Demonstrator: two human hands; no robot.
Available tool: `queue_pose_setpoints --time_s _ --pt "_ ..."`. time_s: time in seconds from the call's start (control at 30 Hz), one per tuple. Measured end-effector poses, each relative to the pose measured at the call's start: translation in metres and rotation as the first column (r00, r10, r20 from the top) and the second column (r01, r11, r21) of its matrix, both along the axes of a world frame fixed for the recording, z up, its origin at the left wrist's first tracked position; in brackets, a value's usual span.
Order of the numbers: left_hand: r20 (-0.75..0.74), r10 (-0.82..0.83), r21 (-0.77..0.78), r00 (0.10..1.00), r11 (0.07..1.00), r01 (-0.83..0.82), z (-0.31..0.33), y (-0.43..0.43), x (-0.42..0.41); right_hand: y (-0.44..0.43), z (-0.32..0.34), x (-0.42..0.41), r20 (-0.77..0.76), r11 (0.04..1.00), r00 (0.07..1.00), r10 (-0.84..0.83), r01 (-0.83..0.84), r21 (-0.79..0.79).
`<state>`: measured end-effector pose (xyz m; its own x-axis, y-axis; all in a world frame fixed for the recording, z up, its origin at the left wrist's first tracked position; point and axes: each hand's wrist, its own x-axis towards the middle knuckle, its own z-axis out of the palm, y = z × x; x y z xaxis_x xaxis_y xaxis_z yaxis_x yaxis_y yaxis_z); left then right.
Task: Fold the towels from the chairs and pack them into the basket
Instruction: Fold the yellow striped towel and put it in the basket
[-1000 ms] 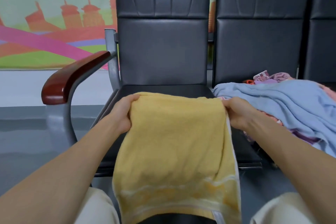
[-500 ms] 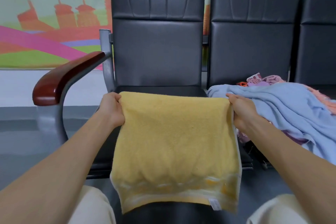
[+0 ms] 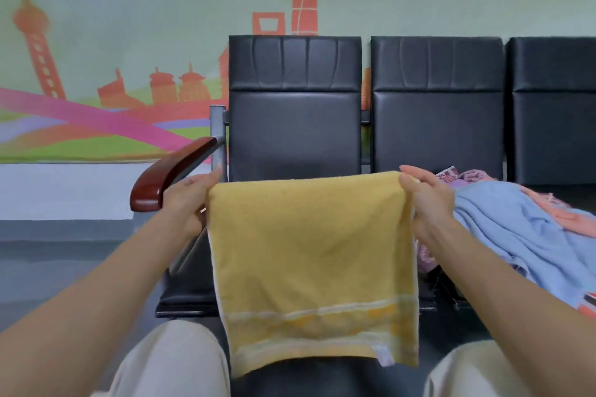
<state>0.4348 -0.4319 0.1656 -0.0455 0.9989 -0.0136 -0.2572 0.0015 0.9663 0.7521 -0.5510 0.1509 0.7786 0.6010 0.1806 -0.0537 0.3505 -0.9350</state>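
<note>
A yellow towel (image 3: 309, 251), folded double, hangs in the air in front of the left black chair (image 3: 295, 129). My left hand (image 3: 188, 203) pinches its top left corner and my right hand (image 3: 427, 203) pinches its top right corner. The towel's pale striped hem and a white label hang at the bottom, between my knees. On the middle chair (image 3: 437, 126) lies a heap of towels: a light blue towel (image 3: 516, 235) on top, with pink and orange cloth (image 3: 567, 219) showing under and behind it. No basket is in view.
A red-brown wooden armrest (image 3: 171, 177) on a grey metal post stands at the left chair's left side, close to my left hand. A third black chair (image 3: 553, 106) is at the right edge. Grey floor and a painted wall lie beyond.
Both hands have lifted the yellow towel higher and pulled its top edge wider and taut. The view has tilted upward, showing more wall.
</note>
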Motion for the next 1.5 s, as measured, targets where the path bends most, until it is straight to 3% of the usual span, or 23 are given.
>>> queue_pose_setpoints --time_s 0.07,0.13,0.2,0.27,0.37,0.47,0.57,0.63,0.7,0.8,0.87,0.93,1.1,1.17,1.3,1.4,1.5 --pt "0.134 -0.123 0.024 0.983 0.992 0.121 0.024 -0.015 -0.005 -0.009 0.016 -0.006 -0.028 0.999 0.999 0.044 -0.043 0.025" --pt "0.143 -0.234 0.136 0.962 0.967 0.215 0.04 -0.024 -0.014 -0.023 0.032 -0.011 -0.052 0.997 0.997 0.063 -0.06 0.052" --pt "0.015 -0.161 0.23 0.987 0.961 0.154 0.051 -0.031 -0.023 -0.037 0.047 -0.012 0.018 0.999 1.0 -0.005 0.004 0.039" --pt "-0.23 0.057 0.377 0.972 0.926 0.035 0.059 -0.039 -0.028 -0.051 0.059 -0.015 0.212 0.995 0.973 -0.095 0.101 -0.019" --pt "-0.504 0.341 0.583 0.794 0.812 0.022 0.068 -0.056 -0.032 -0.075 0.074 -0.02 0.524 0.972 0.84 -0.14 0.216 -0.087" --pt "-0.583 0.468 0.659 0.665 0.75 0.05 0.074 -0.064 -0.04 -0.092 0.083 -0.019 0.766 0.946 0.637 -0.084 0.292 -0.139" --pt "-0.666 0.486 0.637 0.565 0.766 0.092 0.076 -0.068 -0.046 -0.099 0.085 -0.017 0.88 0.923 0.472 -0.05 0.358 -0.14" --pt "-0.709 0.419 0.573 0.568 0.812 0.116 0.075 -0.071 -0.048 -0.097 0.081 -0.017 0.898 0.913 0.436 -0.068 0.389 -0.12" --pt "-0.708 0.291 0.485 0.643 0.862 0.144 0.073 -0.074 -0.051 -0.097 0.079 -0.02 0.855 0.925 0.517 -0.031 0.339 -0.171" --pt "-0.572 -0.045 0.272 0.819 0.932 0.241 0.067 -0.079 -0.055 -0.096 0.071 -0.02 0.719 0.927 0.686 0.112 0.187 -0.324" --pt "-0.587 -0.136 0.191 0.798 0.934 0.3 0.062 -0.084 -0.057 -0.095 0.066 -0.015 0.659 0.923 0.74 0.134 0.148 -0.354" --pt "-0.666 -0.128 0.192 0.735 0.922 0.335 0.057 -0.085 -0.057 -0.094 0.064 -0.011 0.637 0.922 0.762 0.115 0.157 -0.354" --pt "-0.603 -0.136 0.285 0.786 0.883 0.372 0.046 -0.077 -0.058 -0.094 0.053 -0.005 0.683 0.913 0.73 0.026 0.261 -0.314" --pt "-0.701 -0.107 0.306 0.705 0.848 0.433 0.041 -0.073 -0.059 -0.093 0.046 -0.002 0.69 0.907 0.724 0.018 0.278 -0.315" --pt "-0.903 0.105 0.317 0.416 0.817 0.481 0.035 -0.071 -0.053 -0.09 0.035 0.003 0.727 0.87 0.683 0.07 0.315 -0.38" --pt "-0.914 0.32 0.405 0.251 0.772 0.489 0.035 -0.068 -0.046 -0.087 0.031 0.005 0.764 0.854 0.635 0.114 0.33 -0.402" --pt "-0.917 0.368 0.394 0.155 0.772 0.499 0.034 -0.063 -0.041 -0.086 0.03 0.005 0.778 0.857 0.622 0.083 0.355 -0.375"
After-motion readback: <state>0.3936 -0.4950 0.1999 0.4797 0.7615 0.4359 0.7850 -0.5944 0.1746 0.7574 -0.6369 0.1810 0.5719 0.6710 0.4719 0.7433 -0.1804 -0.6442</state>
